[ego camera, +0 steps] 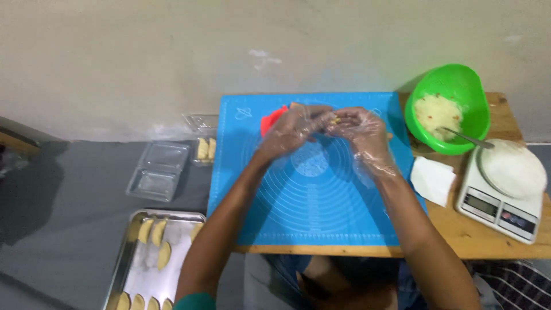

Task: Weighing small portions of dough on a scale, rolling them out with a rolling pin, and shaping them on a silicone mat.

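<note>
Over the far half of the blue silicone mat (321, 206), both hands meet, each in a thin clear plastic glove. The left hand (291, 131) and right hand (357, 131) are pressed close together, fingertips closed on a small piece of yellowish dough (336, 120) pinched between them, held just above the mat. Only a sliver of the dough shows; its shape cannot be told. A red object (271, 121) lies on the mat just behind the left hand, partly hidden by it.

The mat lies on a wooden table (488, 235). Right of the mat: a green bowl (459, 86) holding a pale, shredded filling, with a metal spoon (468, 138) resting in it. Near the bowl, a white folded paper (431, 179), and a white kitchen scale (496, 209) with a round white plate (512, 168) on top.

Left of the table, on a grey surface: clear plastic containers (158, 171), one behind them holding two pale pastries (205, 148). Nearer the person, a metal tray (146, 270) carries several half-moon dough pieces (164, 254), set well apart from each other.
</note>
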